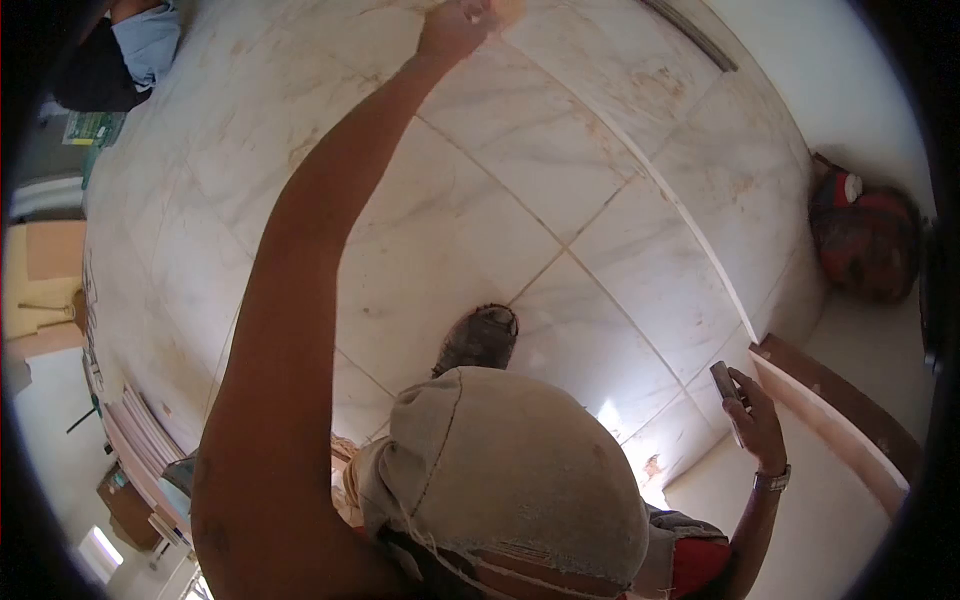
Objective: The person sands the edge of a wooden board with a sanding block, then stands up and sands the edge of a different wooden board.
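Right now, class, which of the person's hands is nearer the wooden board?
Right. The right hand, gripping a small dark object, is just beside the wooden board; the left hand is stretched far away over the marble floor.

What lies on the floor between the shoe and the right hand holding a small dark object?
Nothing: in the head view, from the shoe to the right hand gripping the small dark object, only bare marble floor shows.
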